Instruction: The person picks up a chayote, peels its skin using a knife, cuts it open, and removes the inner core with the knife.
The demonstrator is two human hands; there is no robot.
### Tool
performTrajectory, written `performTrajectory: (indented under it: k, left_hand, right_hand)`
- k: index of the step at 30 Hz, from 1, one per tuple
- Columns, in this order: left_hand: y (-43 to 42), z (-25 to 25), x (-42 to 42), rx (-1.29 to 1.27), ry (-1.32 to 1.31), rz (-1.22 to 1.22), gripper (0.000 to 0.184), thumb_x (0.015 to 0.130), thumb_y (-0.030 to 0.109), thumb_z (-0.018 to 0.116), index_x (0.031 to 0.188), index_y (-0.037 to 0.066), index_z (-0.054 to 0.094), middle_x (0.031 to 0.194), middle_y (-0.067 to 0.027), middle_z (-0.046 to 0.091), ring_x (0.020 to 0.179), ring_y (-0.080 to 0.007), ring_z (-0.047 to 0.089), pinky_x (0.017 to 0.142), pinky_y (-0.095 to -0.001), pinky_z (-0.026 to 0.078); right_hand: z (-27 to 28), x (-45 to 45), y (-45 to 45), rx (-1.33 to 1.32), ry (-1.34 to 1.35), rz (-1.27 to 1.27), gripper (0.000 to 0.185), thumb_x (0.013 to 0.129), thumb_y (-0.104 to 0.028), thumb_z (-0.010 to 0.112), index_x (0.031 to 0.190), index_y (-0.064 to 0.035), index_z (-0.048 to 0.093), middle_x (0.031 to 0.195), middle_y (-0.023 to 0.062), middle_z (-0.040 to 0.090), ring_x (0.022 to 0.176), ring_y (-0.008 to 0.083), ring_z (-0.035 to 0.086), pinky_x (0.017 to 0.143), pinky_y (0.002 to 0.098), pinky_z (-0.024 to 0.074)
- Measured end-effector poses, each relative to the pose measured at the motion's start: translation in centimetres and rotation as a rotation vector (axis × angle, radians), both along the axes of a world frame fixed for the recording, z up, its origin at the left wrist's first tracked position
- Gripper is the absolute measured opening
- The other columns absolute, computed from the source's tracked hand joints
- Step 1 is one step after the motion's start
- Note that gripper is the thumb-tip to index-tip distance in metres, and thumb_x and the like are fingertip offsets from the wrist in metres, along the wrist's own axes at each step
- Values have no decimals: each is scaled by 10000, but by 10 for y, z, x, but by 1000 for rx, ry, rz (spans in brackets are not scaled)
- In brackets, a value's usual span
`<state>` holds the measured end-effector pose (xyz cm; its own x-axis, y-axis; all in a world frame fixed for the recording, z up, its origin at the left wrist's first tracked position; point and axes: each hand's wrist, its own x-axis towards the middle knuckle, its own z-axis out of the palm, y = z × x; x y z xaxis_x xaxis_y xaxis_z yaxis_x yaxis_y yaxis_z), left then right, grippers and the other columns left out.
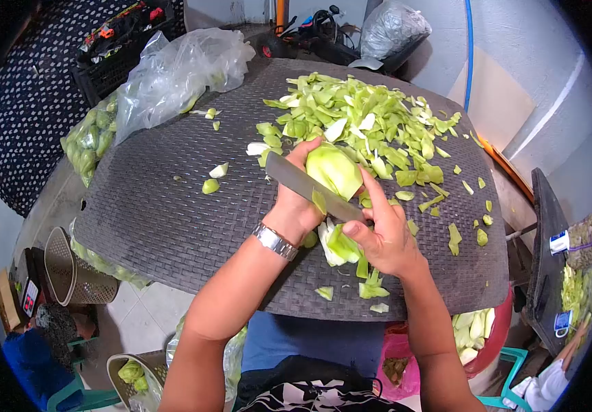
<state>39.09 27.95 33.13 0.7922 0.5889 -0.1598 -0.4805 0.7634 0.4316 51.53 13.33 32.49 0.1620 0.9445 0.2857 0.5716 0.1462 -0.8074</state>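
Observation:
My left hand [294, 202], with a metal watch on its wrist, is closed around a pale green, partly peeled chayote [334, 170] above the table. My right hand [388, 237] grips a knife [299, 182]; its handle is hidden in my fingers. The wide blade slants across the near side of the chayote, and a bit of peel clings to it. Below my hands lie cut green and white pieces [340, 246]. A broad heap of green peelings [358, 120] spreads just beyond the chayote.
The dark woven-pattern table [172, 240] carries a clear plastic bag [179, 75] at far left. Bagged chayotes [93, 141] hang by its left edge. A red tub [500, 329] with pale peeled pieces stands below right. Beige baskets [69, 271] are at left. A person's sleeve [540, 388] shows at lower right.

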Motion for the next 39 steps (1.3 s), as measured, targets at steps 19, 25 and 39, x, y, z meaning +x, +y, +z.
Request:
performTrajectory:
  k: [19,25,39]
  left_hand:
    - [-3,-6,4,-73,51,-52,411,1029,422,524,1091,40,662,996,-136,736,900,-300,726,874,-514,603]
    - [-2,-7,0,-49,22,-127,384,1029,402,536,1086,49,676,993,-123,746,897,-302,733,907,-496,600]
    - [-16,-7,7,-7,2,33,392,1019,392,565,1107,31,689,1022,-140,759,925,-280,745,902,-424,605]
  right_hand:
    - [17,-2,-3,-119,102,52,1100,932,-635,697,1621,74,214,1147,284,712,959,334,766,833,392,579]
    - [21,1,-6,-157,93,86,1054,941,-591,700,1617,68,232,1170,271,710,996,337,758,855,395,567]
    - [6,8,-3,-20,-14,46,1022,930,-623,682,1626,-4,262,958,256,720,864,379,756,755,400,553]
